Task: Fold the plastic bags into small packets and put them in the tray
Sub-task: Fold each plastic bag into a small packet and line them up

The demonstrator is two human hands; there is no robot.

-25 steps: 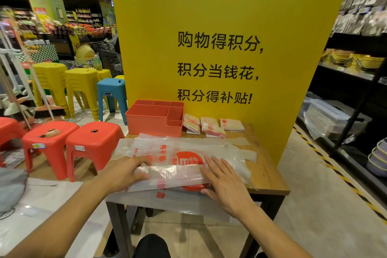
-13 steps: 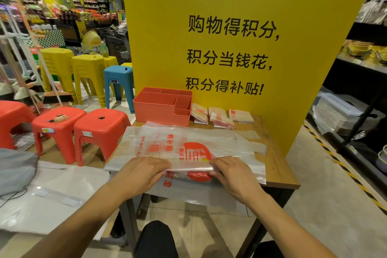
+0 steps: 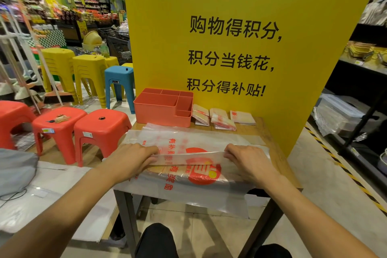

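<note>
On the wooden table [image 3: 274,132], head view: the plastic bag [image 3: 199,139] lies flat straight ahead of the person, long axis left to right. The left hand [image 3: 134,158] and right hand [image 3: 249,160] each pinch a raised lengthwise fold, one on either side of the red logo, so neither is nearer. The bag's near part hangs over the table's front edge. It is thin and translucent with red print (probably floppy and slippery). My guess is that the fold must go away from the body, toward the orange tray [image 3: 161,112] at the far left. Three folded packets [image 3: 222,120] sit just right of the tray, not in it.
</note>
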